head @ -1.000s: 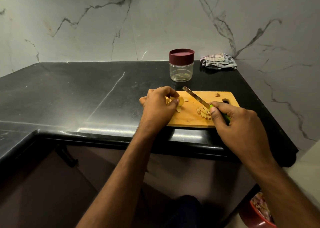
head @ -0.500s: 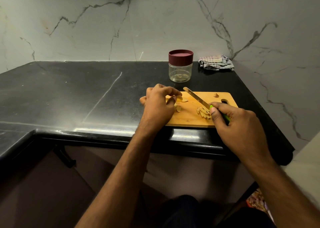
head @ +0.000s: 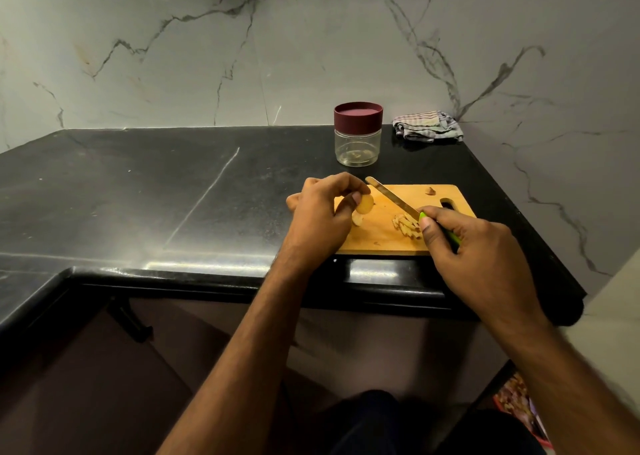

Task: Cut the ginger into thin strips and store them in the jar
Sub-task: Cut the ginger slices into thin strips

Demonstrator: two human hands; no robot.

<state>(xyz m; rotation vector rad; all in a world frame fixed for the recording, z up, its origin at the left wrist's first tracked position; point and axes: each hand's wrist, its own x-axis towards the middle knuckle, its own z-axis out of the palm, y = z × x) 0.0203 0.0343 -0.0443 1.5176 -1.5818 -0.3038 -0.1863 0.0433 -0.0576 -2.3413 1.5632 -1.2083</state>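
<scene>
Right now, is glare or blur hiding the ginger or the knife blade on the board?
Head view: dim but sharp; the only glare is on the countertop front edge, off the cutting board. The ginger slice, strips and knife read clearly. Wide-angle bending curves the counter edges.

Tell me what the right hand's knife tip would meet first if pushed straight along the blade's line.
Probably the left hand. The knife in the right hand points up-left, its tip close to the left hand's fingertips and the ginger slice they pinch; depth is unclear, so it might pass just behind.
</scene>
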